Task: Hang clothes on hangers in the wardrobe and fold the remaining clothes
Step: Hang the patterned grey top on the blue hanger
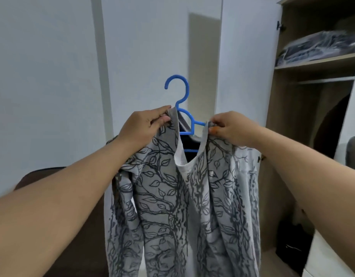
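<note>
- I hold a grey top [162, 196] printed with dark leaves and branches up in front of me, in the middle of the frame, so that it hangs free at full length and I can see how it sits
- A blue plastic hanger [185, 114] is inside its neckline; the hook rises above the collar in the upper middle of the frame, and the blue bars show through the open neck
- My left hand [144, 126], left of centre, pinches the left side of the collar between thumb and curled fingers, just beside the base of the hook
- My right hand [230, 126], right of centre, pinches the right side of the collar the same way, where the hanger's arm runs under the cloth
- I judge that I grip at the 2 shoulders to pull the fabric out along the hanger arms and to keep the hanger from slipping or tilting
- The sleeves and body hang loose toward the bottom of the frame, with the neck opening sagging in a V
- The wardrobe [292, 108] stands open at the right of the frame, with its rail [324, 79] under a shelf that holds folded clothes in clear wrap [320, 46]
- The top is not yet on the rail; the hook is well apart from it
- A dark brown seat [42, 176] shows at lower left behind my arm
</note>
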